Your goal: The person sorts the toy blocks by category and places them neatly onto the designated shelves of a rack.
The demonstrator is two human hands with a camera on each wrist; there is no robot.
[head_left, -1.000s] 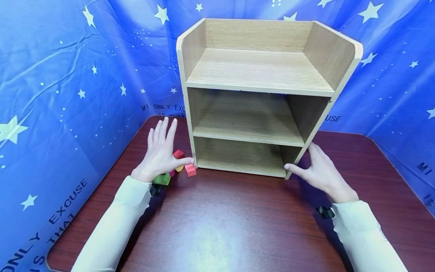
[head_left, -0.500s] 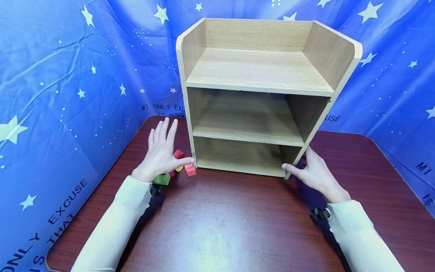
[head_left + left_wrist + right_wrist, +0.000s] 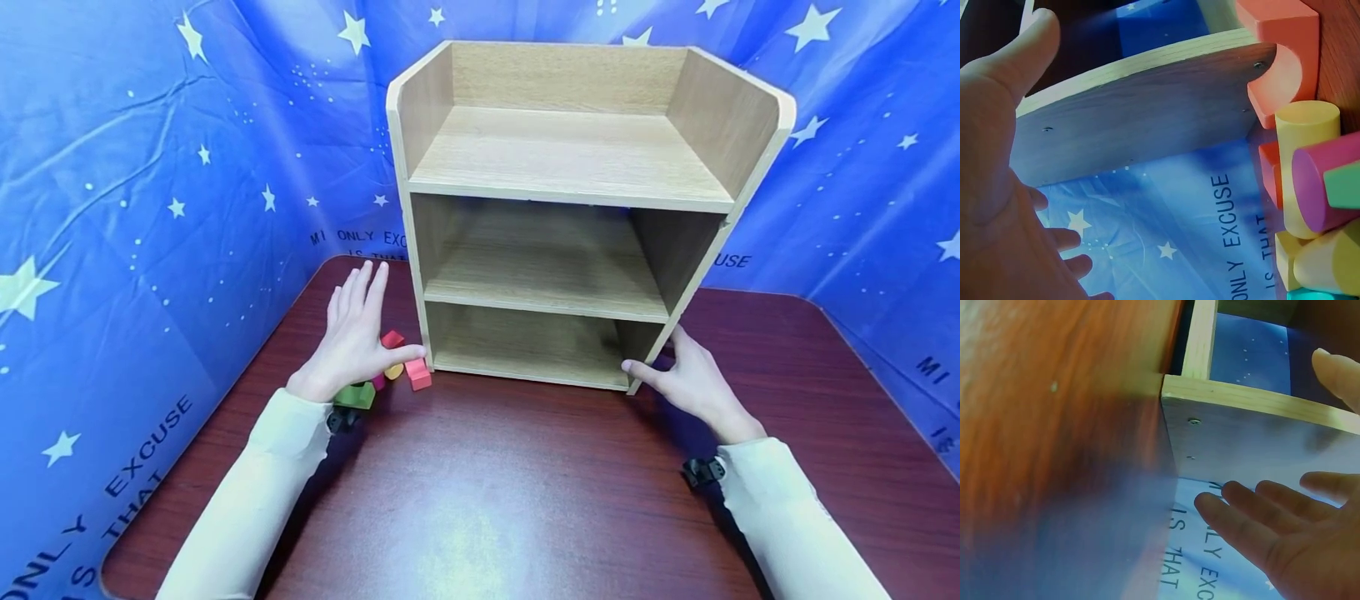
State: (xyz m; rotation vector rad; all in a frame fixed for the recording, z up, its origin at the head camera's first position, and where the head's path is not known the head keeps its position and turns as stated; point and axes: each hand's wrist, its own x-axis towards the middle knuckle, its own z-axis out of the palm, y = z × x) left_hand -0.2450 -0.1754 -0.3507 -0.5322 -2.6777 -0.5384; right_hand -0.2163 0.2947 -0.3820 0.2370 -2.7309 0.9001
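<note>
A light wooden shelf with three levels stands upright on the table. Beside its left panel is my left hand, fingers straight and spread, thumb pointing at the panel's front edge; whether it touches is unclear. My right hand is at the lower right panel, its thumb in front of the edge and its extended fingers along the outer side. Contact there cannot be made out. Under and beside the left hand lie toy blocks, among them a coral block with a curved cutout, a yellow cylinder and a magenta cylinder.
A dark red-brown table carries everything. Blue curtains with stars and lettering enclose its back and sides. A green block lies near the left wrist. Small black devices are worn at the wrists.
My right hand has shifted a little left, closer to the shelf's right panel. My left hand stays nearly still, and the shelf and blocks keep their places.
</note>
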